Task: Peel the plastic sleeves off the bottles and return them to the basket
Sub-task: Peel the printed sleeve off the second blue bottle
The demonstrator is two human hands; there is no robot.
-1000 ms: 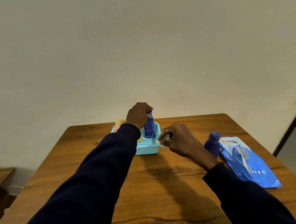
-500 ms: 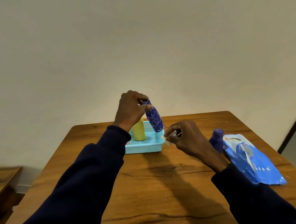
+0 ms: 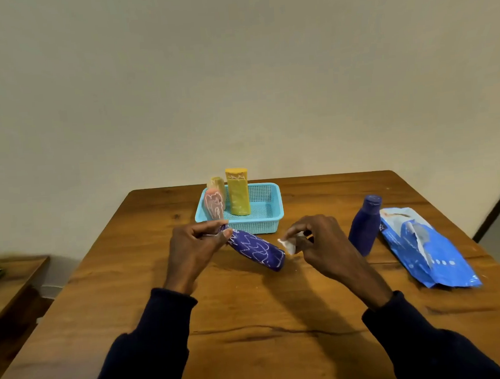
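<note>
Head camera shows both hands low over the brown wooden table (image 3: pixel 252 322), in front of the turquoise plastic mesh basket (image 3: pixel 270 217). The left hand (image 3: pixel 198 246) has its grip closed round the cap end of a purple-blue sleeved bottle (image 3: pixel 257 249), whose plastic wrap is scribbled with white zigzag lines. The bottle slants from that grip down and to the right. Its base end is close above the wood or on it; I cannot tell which.

The right hand (image 3: pixel 314 244) is just beside that base end. Its grip is narrow, thumb and forefinger pinching a small white scrap (image 3: pixel 288 244). What the scrap is made of I cannot say.

So the bottle's long axis points from one hand to the other, cap to the left and base to the right. The right hand is the nearer to the free end. My guess is that it must first drop the scrap, then catch the sleeve's edge at the base and pull along the axis, away from the left hand.

In the basket stand a tall yellow wrapped bottle (image 3: pixel 239 196), a pink wrapped bottle (image 3: pixel 214 206) and a pale tan one (image 3: pixel 217 184) behind. To the right a dark blue bare bottle (image 3: pixel 365 228) stands on the table next to a crumpled blue plastic pouch (image 3: pixel 424 248).
</note>
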